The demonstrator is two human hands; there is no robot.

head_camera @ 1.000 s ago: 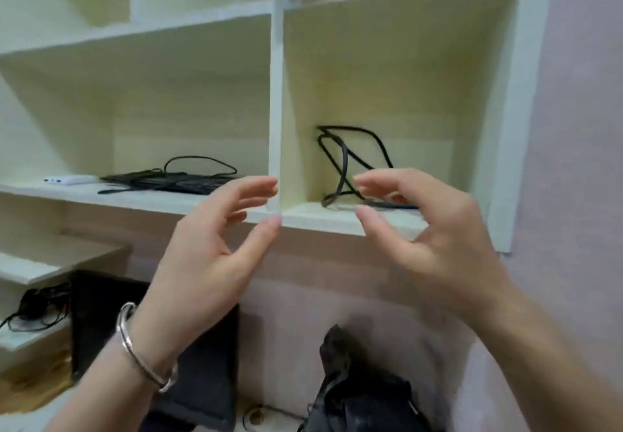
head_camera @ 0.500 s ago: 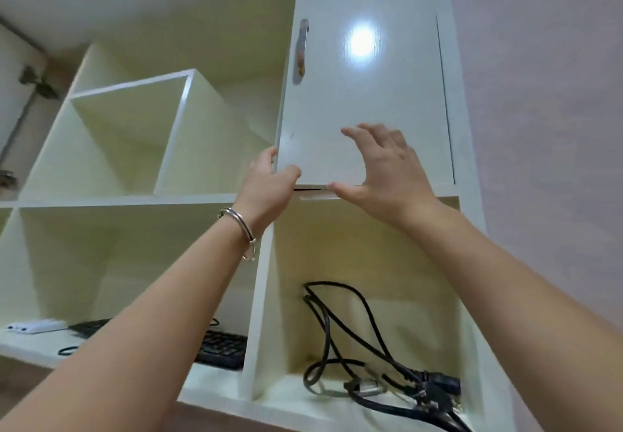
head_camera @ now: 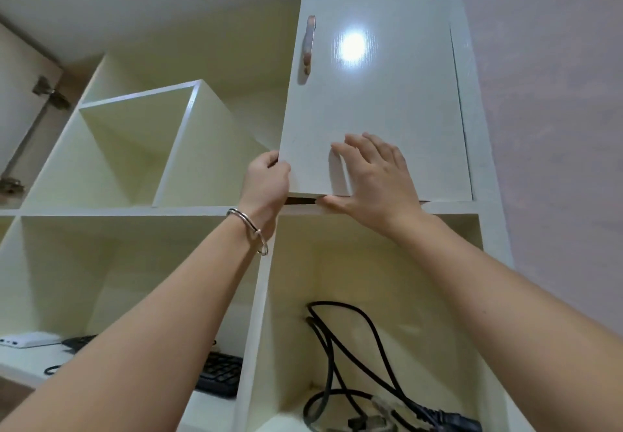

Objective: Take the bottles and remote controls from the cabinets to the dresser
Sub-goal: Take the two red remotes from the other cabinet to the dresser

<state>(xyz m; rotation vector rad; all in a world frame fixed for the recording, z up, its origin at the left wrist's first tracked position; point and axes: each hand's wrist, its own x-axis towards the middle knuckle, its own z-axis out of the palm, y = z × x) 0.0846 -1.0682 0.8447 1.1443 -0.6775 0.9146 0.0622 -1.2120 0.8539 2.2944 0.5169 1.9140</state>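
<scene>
A white cabinet door (head_camera: pixel 374 101) with a metal handle (head_camera: pixel 308 48) covers the upper right compartment; a thin dark gap shows along its bottom edge. My left hand (head_camera: pixel 266 185), with a silver bangle on the wrist, grips the door's lower left corner, fingers curled round the edge. My right hand (head_camera: pixel 374 175) lies flat on the door's lower face with fingers spread, its thumb under the bottom edge. No bottle or remote control is in sight; the inside of the compartment is hidden behind the door.
Open cream shelves (head_camera: pixel 141 148) stand to the left. Below, black cables (head_camera: pixel 350 364) lie in the right cubby, and a black keyboard (head_camera: pixel 219 372) and a white box (head_camera: pixel 28 340) in the left one. A pink wall (head_camera: pixel 553 128) borders the cabinet's right side.
The view swung up from the lower shelves to the upper door. Both hands rose from in front of me to the door's bottom edge, the left now curled round its corner.
</scene>
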